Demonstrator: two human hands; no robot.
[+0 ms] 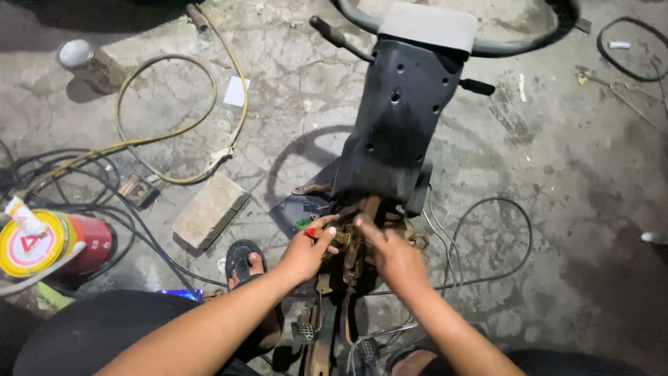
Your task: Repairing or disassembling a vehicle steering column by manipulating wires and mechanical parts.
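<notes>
- I see the floor [570, 181], cracked grey concrete, carrying everything here.
- The column [393, 125], a dark plastic shroud with a steering wheel [487, 47] at its top, lies along the middle of the floor, reaching the far edge.
- The bracket [351, 244], rusty metal at the column's near end, sits between my two hands, with pedals [306, 331] just below it toward the near edge.
- My left hand [303, 254] has its fingers curled round a red-tipped tool [311, 232], pressed against the bracket's left side.
- My right hand [393, 257] rests on the bracket's right side, fingers bent and touching the metal; I cannot tell whether they grip anything.
- A red can [52, 244] with a yellow lid stands at the left edge.
- A brick [209, 209] lies left of the column, near a yellow hose [174, 132] looped toward the far left corner.
- My sandalled foot [247, 264] is just beside the left hand.
</notes>
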